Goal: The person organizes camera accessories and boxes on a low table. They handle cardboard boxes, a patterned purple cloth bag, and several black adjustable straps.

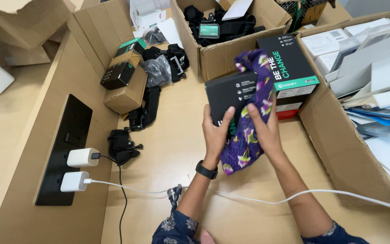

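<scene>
Frame center: left hand (216,133) gripping black box (229,94), thumb up on its face. Right hand (263,131) w/ purple cloth (249,131) pressed on box's right edge. Box upright, just above both hands.

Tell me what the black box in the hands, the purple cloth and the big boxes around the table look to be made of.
Black box: likely matte printed cardboard, with sharp folded edges. Purple cloth: thin patterned fabric that drapes and bunches under the right hand; the fibre cannot be told. Big open boxes: brown corrugated cardboard, dull and creased.
</scene>
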